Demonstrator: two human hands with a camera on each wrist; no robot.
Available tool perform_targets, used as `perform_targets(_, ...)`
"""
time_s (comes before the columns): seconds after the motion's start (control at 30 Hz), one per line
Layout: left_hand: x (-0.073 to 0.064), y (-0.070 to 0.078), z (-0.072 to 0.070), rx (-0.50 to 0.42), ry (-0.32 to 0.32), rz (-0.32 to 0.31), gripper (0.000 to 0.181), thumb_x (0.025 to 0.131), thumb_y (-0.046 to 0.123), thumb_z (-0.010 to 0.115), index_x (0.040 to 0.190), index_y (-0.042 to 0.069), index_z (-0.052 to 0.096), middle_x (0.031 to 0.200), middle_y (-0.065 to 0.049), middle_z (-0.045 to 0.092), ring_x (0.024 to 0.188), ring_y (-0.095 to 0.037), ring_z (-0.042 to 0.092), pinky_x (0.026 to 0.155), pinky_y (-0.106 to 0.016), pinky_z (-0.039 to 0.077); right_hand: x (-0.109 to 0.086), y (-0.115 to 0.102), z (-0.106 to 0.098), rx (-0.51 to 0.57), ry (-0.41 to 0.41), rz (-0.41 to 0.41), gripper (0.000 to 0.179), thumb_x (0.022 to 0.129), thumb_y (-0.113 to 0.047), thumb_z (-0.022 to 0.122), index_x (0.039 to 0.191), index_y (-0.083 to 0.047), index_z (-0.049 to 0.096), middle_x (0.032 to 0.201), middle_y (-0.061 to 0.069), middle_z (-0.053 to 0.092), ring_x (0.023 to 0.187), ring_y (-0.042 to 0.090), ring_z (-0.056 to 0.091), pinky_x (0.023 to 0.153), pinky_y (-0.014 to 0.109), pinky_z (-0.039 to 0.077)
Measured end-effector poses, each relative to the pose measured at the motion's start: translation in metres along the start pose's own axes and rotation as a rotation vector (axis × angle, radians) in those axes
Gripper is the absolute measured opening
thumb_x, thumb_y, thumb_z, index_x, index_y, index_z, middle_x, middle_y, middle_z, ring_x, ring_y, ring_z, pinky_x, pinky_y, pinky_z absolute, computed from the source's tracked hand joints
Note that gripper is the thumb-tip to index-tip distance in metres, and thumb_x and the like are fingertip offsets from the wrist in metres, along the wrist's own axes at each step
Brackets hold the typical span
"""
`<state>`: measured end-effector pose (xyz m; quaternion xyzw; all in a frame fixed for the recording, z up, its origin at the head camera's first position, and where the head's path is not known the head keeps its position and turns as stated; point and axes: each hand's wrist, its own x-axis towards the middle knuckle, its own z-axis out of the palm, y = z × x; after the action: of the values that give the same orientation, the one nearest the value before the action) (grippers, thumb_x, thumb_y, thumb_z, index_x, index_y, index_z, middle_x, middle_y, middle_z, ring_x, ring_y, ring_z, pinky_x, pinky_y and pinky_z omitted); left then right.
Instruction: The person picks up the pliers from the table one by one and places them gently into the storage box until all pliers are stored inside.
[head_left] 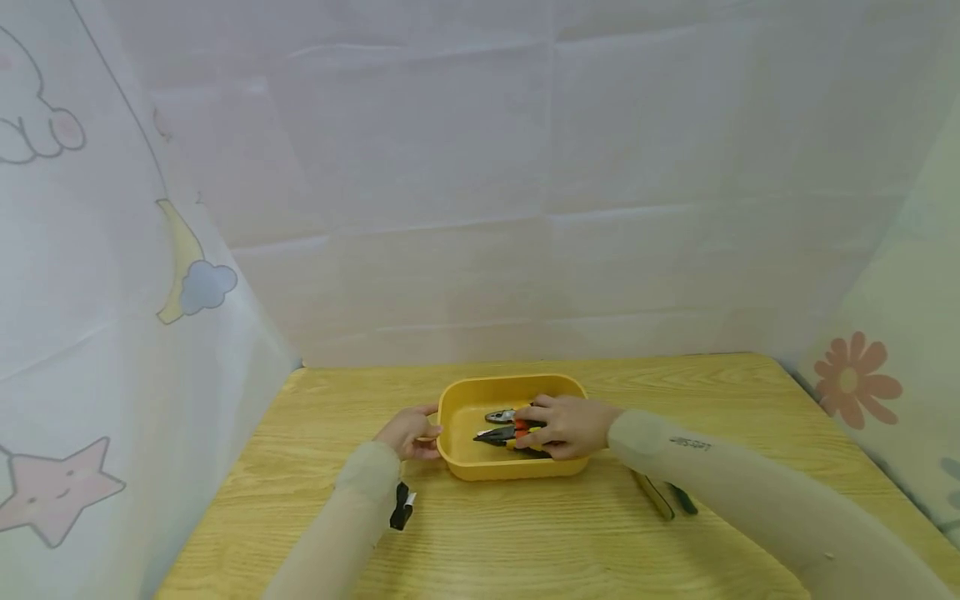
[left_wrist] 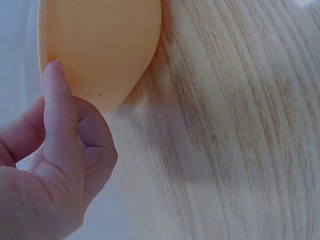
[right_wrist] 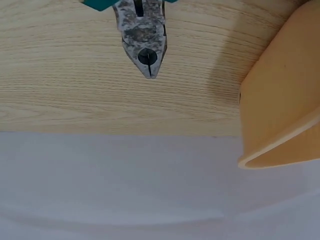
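Note:
A yellow plastic basin [head_left: 512, 471] stands on the wooden table. My left hand [head_left: 408, 432] grips its left wall, the thumb [left_wrist: 57, 95] against the inside near the rim and bent fingers behind. Inside the basin, my right hand [head_left: 573, 425] holds the red-and-yellow handles of long-nose pliers [head_left: 493, 436], their dark nose pointing left. Just behind them lie other pliers [head_left: 498, 416] with a grey metal head and an orange handle, partly covered by the same hand. The right hand itself is out of the right wrist view.
Right of the basin, pliers [right_wrist: 145, 37] with a worn metal head and green grips lie on the table; their handles [head_left: 681, 498] show beside my right sleeve. A small black-and-white object [head_left: 402, 506] lies by my left forearm. Pale printed cloth [head_left: 480, 275] hangs behind the table.

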<state>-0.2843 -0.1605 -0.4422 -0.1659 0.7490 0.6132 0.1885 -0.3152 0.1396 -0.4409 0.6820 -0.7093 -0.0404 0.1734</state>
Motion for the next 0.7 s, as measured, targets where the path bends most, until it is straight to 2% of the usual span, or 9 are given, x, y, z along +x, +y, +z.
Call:
perform_targets(0.2,-0.003,0.001,0.001,0.000,0.003,-0.001,0.052,0.097,-0.003,0.052,0.147,0.008,0.044,0.096,-0.019,0.055,0.064,-0.018,0.050,0.053,-0.024,0.054,0.002,0.001,0.002,0.079,-0.055,0.033,0.039,0.090,-0.015,0.067,0.128,-0.022,0.066,0.134,0.014,0.054,0.095,0.023,0.052,0.077,0.034,0.050)
perform_targets(0.37,-0.003,0.002,0.001,-0.001,0.009,-0.003,0.053,0.097,-0.004,0.053,0.147,0.008,0.043,0.099,-0.019,0.055,0.064,-0.018,0.050,0.054,-0.025,0.054,0.006,0.004,0.003,0.144,-0.095,0.050,0.038,0.093,-0.015,0.063,0.130,-0.022,0.065,0.138,0.013,0.052,0.090,0.019,0.047,0.073,0.029,0.045)
perform_targets(0.57,-0.003,0.001,0.003,0.002,0.011,0.010,0.053,0.096,-0.004,0.053,0.147,0.006,0.042,0.101,-0.020,0.054,0.067,-0.019,0.050,0.055,-0.025,0.054,0.005,0.006,0.013,0.162,-0.150,0.060,0.036,0.096,-0.019,0.062,0.132,-0.022,0.064,0.136,0.011,0.054,0.103,0.025,0.053,0.085,0.035,0.050)
perform_targets(0.7,-0.003,0.000,0.003,0.012,0.006,0.013,0.054,0.096,-0.004,0.053,0.148,0.006,0.041,0.103,-0.021,0.053,0.067,-0.019,0.050,0.055,-0.025,0.054,0.002,0.006,0.022,0.143,-0.192,0.041,0.036,0.098,-0.024,0.060,0.134,-0.022,0.061,0.136,0.009,0.054,0.107,0.025,0.054,0.087,0.035,0.050)
